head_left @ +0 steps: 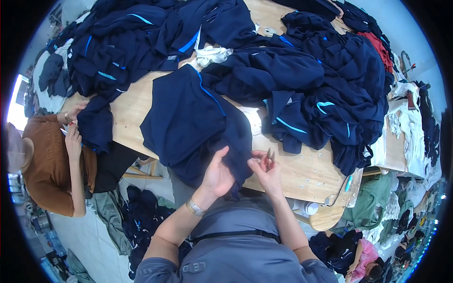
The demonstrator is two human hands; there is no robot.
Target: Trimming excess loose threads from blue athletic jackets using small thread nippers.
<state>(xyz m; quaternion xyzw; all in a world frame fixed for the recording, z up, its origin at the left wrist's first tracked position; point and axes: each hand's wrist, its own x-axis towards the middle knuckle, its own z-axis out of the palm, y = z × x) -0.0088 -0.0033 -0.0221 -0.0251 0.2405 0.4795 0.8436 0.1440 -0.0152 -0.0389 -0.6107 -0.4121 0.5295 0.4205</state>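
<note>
A navy garment (184,118) with a bright blue trim line lies spread in front of me, its near part hanging over the table's edge. My left hand (218,174) is against that near part, palm showing and thumb held apart; the cloth hides some of its fingers. Small thread snips (271,154) stick up from my right hand (266,173), which is closed round them. Thumb and forefinger of this hand pinch together close to the garment's right edge; whether they also grip a thread or cloth is too small to tell.
Heaps of navy garments (127,42) and more navy clothing (325,70) cover the wooden table (302,177). At left, a co-worker in a brown shirt (52,165) handles navy cloth. A turquoise-handled tool (348,183) lies near the right corner. Dark clothes (141,212) lie on the floor.
</note>
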